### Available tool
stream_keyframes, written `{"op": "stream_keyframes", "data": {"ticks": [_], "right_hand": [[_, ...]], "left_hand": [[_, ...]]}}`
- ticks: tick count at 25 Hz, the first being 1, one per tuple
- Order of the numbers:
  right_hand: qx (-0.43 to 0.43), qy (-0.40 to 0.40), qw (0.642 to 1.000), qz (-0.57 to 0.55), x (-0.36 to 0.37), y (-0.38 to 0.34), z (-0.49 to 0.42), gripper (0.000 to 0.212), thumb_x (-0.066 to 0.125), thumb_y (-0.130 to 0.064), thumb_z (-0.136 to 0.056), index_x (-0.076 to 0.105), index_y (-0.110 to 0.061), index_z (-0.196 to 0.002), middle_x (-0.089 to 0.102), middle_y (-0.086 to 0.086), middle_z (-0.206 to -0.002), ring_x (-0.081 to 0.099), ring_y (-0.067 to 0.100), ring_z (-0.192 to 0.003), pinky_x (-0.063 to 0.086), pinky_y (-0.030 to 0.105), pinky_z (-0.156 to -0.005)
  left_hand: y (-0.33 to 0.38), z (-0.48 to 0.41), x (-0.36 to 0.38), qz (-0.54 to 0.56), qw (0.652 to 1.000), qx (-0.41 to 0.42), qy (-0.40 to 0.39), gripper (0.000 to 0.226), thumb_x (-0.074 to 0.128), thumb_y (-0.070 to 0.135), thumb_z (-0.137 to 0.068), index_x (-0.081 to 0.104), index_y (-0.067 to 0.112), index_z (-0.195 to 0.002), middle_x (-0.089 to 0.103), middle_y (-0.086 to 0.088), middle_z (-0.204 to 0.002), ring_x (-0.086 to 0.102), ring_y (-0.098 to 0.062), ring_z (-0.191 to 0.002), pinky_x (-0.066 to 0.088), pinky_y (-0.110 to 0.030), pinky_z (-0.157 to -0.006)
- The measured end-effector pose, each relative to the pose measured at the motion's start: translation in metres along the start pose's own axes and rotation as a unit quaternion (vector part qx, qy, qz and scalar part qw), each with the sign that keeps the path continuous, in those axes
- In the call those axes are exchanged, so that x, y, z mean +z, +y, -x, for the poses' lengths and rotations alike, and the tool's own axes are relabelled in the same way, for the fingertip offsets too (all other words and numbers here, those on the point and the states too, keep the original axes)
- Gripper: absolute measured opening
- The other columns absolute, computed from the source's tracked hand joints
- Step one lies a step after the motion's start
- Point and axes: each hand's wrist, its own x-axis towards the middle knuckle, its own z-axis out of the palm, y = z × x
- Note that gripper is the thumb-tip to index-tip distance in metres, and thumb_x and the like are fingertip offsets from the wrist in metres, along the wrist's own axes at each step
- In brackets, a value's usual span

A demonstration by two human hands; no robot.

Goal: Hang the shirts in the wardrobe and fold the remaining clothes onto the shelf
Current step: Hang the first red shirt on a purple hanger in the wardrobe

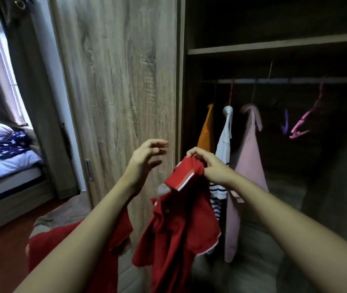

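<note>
A red polo shirt with a white-trimmed collar hangs in front of me at the wardrobe's opening. My right hand pinches its collar at the top, holding it up. My left hand is raised just left of the shirt, fingers loosely spread, holding nothing; part of the red fabric drapes under my left forearm. Inside the wardrobe an orange shirt, a white striped shirt and a pink shirt hang from the rail.
An empty pink hanger and a purple hanger hang on the rail at the right. A shelf runs above the rail. The wooden sliding door stands at the left. A bed with folded bedding lies far left.
</note>
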Motion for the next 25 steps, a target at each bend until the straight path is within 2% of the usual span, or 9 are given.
{"op": "stream_keyframes", "data": {"ticks": [2, 4, 6, 9, 13, 18, 21, 23, 25], "right_hand": [[-0.024, -0.053, 0.998, 0.008, -0.003, -0.014, 0.002, 0.028, 0.051, 0.012, -0.077, 0.053, -0.013, -0.089, 0.056, -0.002, -0.087, 0.053, 0.006, -0.081, 0.043, 0.017, -0.074], [-0.036, -0.067, 0.997, 0.005, -0.006, -0.022, 0.006, 0.026, 0.052, 0.016, -0.078, 0.052, -0.008, -0.089, 0.055, -0.002, -0.086, 0.053, 0.004, -0.080, 0.043, 0.015, -0.074], [-0.044, -0.065, 0.997, 0.005, -0.012, -0.028, 0.011, 0.028, 0.051, 0.018, -0.078, 0.052, -0.008, -0.089, 0.055, -0.002, -0.086, 0.054, 0.001, -0.079, 0.044, 0.014, -0.074], [-0.041, -0.069, 0.997, 0.021, -0.022, -0.035, 0.019, 0.027, 0.051, 0.019, -0.080, 0.053, -0.006, -0.090, 0.056, -0.002, -0.088, 0.056, -0.002, -0.079, 0.047, 0.013, -0.071], [-0.021, -0.064, 0.998, 0.003, -0.043, -0.031, 0.032, 0.030, 0.052, 0.014, -0.085, 0.054, -0.015, -0.088, 0.057, -0.006, -0.084, 0.057, -0.005, -0.071, 0.046, 0.012, -0.062], [0.002, 0.048, 0.996, -0.072, -0.069, -0.009, 0.049, 0.028, 0.055, -0.002, -0.089, 0.055, -0.030, -0.084, 0.059, 0.001, -0.087, 0.059, 0.016, -0.074, 0.047, 0.030, -0.061], [0.005, 0.056, 0.997, -0.054, -0.082, -0.007, 0.054, 0.026, 0.056, 0.001, -0.088, 0.054, -0.024, -0.083, 0.057, 0.001, -0.086, 0.058, 0.009, -0.074, 0.048, 0.023, -0.063], [0.015, 0.011, 0.999, 0.039, -0.087, -0.004, 0.058, 0.019, 0.058, -0.002, -0.084, 0.053, -0.020, -0.081, 0.055, -0.006, -0.082, 0.054, 0.001, -0.074, 0.046, 0.018, -0.069], [0.033, -0.038, 0.983, 0.179, -0.085, 0.008, 0.062, 0.019, 0.060, -0.004, -0.082, 0.053, -0.022, -0.082, 0.050, -0.011, -0.085, 0.052, 0.000, -0.077, 0.045, 0.022, -0.076]], "left_hand": [[-0.011, -0.001, -0.007, -0.104, 0.994, -0.018, -0.006, 0.035, 0.053, 0.022, -0.069, 0.063, 0.032, -0.101, 0.062, 0.006, -0.107, 0.055, -0.010, -0.102, 0.044, -0.022, -0.080], [-0.028, 0.004, -0.006, -0.155, 0.976, -0.075, -0.135, 0.044, 0.057, 0.017, -0.071, 0.058, 0.033, -0.111, 0.061, 0.003, -0.117, 0.056, -0.009, -0.109, 0.049, -0.019, -0.079], [-0.043, 0.010, 0.000, -0.151, 0.964, -0.104, -0.194, 0.051, 0.064, 0.019, -0.072, 0.053, 0.030, -0.120, 0.059, 0.004, -0.124, 0.056, -0.006, -0.113, 0.047, -0.020, -0.089], [-0.050, 0.007, 0.015, -0.173, 0.963, -0.088, -0.187, 0.051, 0.064, 0.006, -0.081, 0.047, 0.021, -0.127, 0.056, 0.004, -0.122, 0.055, 0.004, -0.106, 0.045, -0.016, -0.091], [-0.046, -0.009, 0.025, -0.228, 0.956, -0.071, -0.167, 0.049, 0.069, 0.022, -0.065, 0.058, 0.008, -0.111, 0.067, -0.010, -0.107, 0.063, -0.020, -0.100, 0.049, -0.038, -0.091], [-0.042, -0.016, 0.034, -0.165, 0.945, -0.143, -0.244, 0.035, 0.073, 0.023, -0.081, 0.064, 0.005, -0.109, 0.070, -0.015, -0.108, 0.067, -0.028, -0.101, 0.055, -0.038, -0.088], [-0.041, -0.021, 0.034, -0.236, 0.947, -0.094, -0.195, 0.027, 0.068, 0.030, -0.085, 0.068, 0.006, -0.098, 0.073, -0.012, -0.093, 0.069, -0.019, -0.086, 0.055, -0.041, -0.081], [-0.030, -0.031, 0.032, -0.387, 0.913, -0.008, -0.125, 0.019, 0.068, 0.033, -0.084, 0.070, 0.014, -0.083, 0.068, -0.005, -0.074, 0.063, -0.013, -0.072, 0.051, -0.035, -0.069], [-0.012, -0.036, 0.037, -0.485, 0.871, 0.065, -0.050, 0.004, 0.069, 0.021, -0.083, 0.070, 0.017, -0.081, 0.063, 0.003, -0.070, 0.060, -0.011, -0.072, 0.042, -0.021, -0.065]]}}
